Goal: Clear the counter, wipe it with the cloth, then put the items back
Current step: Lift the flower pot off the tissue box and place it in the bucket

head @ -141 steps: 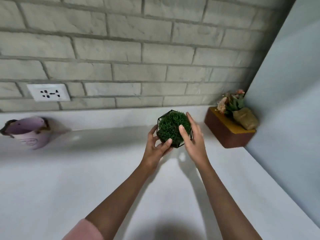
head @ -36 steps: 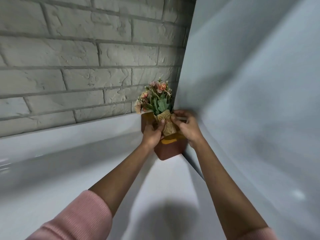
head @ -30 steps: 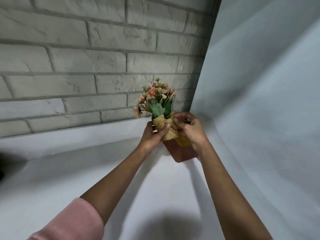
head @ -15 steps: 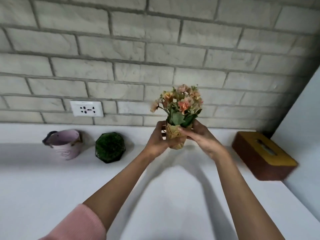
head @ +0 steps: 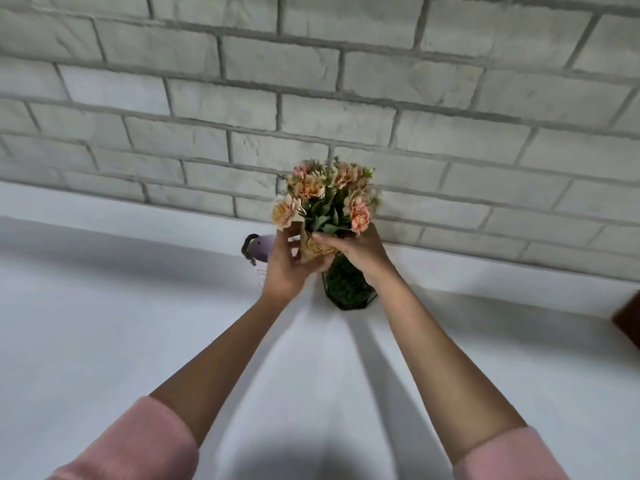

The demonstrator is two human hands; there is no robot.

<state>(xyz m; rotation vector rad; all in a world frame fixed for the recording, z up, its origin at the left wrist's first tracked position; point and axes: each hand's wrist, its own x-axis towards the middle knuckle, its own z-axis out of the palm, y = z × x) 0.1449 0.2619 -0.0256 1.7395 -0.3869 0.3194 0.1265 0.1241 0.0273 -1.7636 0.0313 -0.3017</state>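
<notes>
A small bouquet of peach and pink artificial flowers with green leaves, its base wrapped in tan burlap (head: 317,249), is held off the white counter (head: 138,323) by both hands. The left hand (head: 282,270) is curled round the left side of the burlap wrap; the right hand (head: 358,254) is closed on it from the right, with the thumb laid across the front. The bouquet's long axis is kept nearly upright, blooms at the top.

A ball of green moss in a black wire geometric pot (head: 349,287) is taken as the landmark. The bouquet hangs above it and slightly to its left, partly in front of it. A lilac bucket with a dark handle (head: 261,249) stands just left of the moss pot, half hidden behind the left hand. A brown box (head: 628,318) is cut off by the frame edge well to the right of the moss pot.

The bouquet is probably meant to be set down straight, in the narrow gap left of the moss pot. Neither hand is clearly nearer to that spot. No cloth is seen.
</notes>
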